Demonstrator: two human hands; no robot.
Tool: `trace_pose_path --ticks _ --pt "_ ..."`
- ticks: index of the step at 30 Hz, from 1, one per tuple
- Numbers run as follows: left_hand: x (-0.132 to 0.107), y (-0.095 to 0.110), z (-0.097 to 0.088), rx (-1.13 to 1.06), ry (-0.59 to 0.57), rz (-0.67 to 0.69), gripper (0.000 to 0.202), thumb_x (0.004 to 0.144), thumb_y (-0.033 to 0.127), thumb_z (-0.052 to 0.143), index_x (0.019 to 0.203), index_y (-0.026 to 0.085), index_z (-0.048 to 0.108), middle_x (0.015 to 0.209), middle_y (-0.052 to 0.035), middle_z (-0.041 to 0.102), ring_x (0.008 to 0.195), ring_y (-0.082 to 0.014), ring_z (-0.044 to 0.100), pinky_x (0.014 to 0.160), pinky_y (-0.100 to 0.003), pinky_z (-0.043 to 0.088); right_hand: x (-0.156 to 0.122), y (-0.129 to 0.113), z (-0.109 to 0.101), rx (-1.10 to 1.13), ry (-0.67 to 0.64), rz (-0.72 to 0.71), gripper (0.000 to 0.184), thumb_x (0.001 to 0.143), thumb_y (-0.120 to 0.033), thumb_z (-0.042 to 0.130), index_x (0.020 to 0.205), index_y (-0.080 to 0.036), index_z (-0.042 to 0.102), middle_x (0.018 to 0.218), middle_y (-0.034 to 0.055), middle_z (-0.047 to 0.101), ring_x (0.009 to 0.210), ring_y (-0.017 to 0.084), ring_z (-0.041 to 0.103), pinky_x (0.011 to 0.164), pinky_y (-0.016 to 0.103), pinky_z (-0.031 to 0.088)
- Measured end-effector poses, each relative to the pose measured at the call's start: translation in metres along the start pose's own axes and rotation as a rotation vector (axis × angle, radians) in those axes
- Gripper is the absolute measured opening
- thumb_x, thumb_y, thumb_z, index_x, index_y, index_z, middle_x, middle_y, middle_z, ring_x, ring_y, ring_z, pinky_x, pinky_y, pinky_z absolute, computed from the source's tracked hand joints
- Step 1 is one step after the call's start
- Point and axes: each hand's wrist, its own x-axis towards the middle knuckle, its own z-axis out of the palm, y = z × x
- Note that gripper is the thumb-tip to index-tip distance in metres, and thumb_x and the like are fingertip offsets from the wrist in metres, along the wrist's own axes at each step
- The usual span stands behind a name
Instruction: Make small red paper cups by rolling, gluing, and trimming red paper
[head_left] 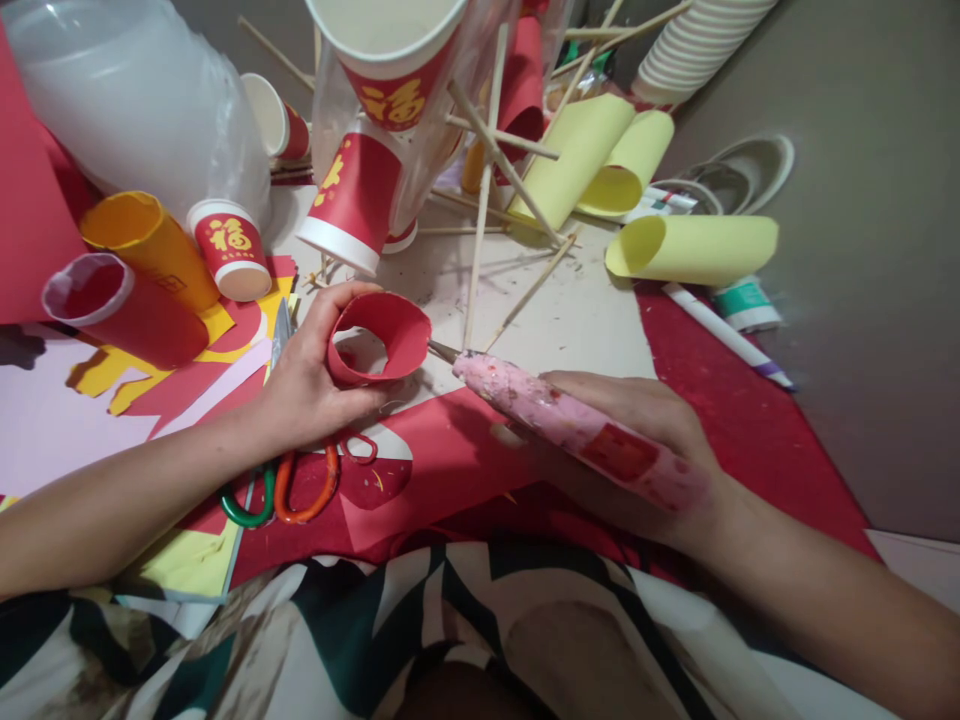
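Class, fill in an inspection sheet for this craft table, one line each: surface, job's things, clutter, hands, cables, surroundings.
Surface: white tabletop, speckled with scraps and partly covered by red paper sheets.
Job's things: red paper ring and pink glue gun, its nozzle at the ring's outer edge.
Clutter: scissors under the left wrist, red printed cups, yellow paper rolls, wooden sticks, stacked white cups.
Hands: left hand grips the ring; right hand grips the glue gun.
Cables: nothing seen.
Surroundings: grey surface to the right, with paper plates on it.
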Motion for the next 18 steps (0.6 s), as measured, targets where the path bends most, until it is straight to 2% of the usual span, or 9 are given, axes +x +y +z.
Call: trace_pose_path --ticks 3,11,15,18 --pt "0.0009 0.0003 -0.0001 -0.004 -0.007 -0.017 0.063 0.077 0.032 0.080 0.133 0.027 0.050 0.130 -0.0090 0.064 0.117 -0.0271 0.066 0.101 -0.045 0.058 -0.0004 0.0000 -0.0002 0.007 0.005 -0.018 0.017 0.087 -0.018 0.069 0.077 -0.022 0.057 0.060 -0.0065 0.053 0.050 0.007 0.049 0.049 0.020 0.040" --pt "0.0009 0.0000 0.0006 0.015 0.013 -0.040 0.065 0.077 0.033 0.081 0.134 0.024 0.050 0.132 -0.0099 0.063 0.117 -0.0271 0.066 0.103 -0.045 0.058 -0.0005 -0.0012 -0.0003 0.046 -0.018 -0.025 0.021 0.088 -0.016 0.069 0.076 -0.021 0.053 0.061 -0.0071 0.045 0.051 0.006 0.042 0.048 0.020 0.036" --pt "0.0014 -0.0015 0.0002 0.035 0.016 0.026 0.068 0.076 0.036 0.083 0.134 0.022 0.050 0.129 -0.0092 0.064 0.115 -0.0266 0.067 0.099 -0.042 0.060 0.0000 -0.0009 -0.0005 0.034 -0.035 -0.053 0.020 0.088 -0.013 0.069 0.078 -0.022 0.054 0.063 -0.0077 0.047 0.052 0.005 0.043 0.049 0.019 0.035" --pt "0.0018 0.0000 0.0000 0.059 0.018 -0.012 0.065 0.077 0.034 0.081 0.133 0.022 0.050 0.130 -0.0097 0.065 0.116 -0.0265 0.066 0.100 -0.043 0.058 -0.0009 -0.0007 -0.0004 -0.005 -0.035 -0.074 0.022 0.088 -0.014 0.071 0.077 -0.022 0.053 0.063 -0.0077 0.047 0.053 0.005 0.043 0.050 0.019 0.036"
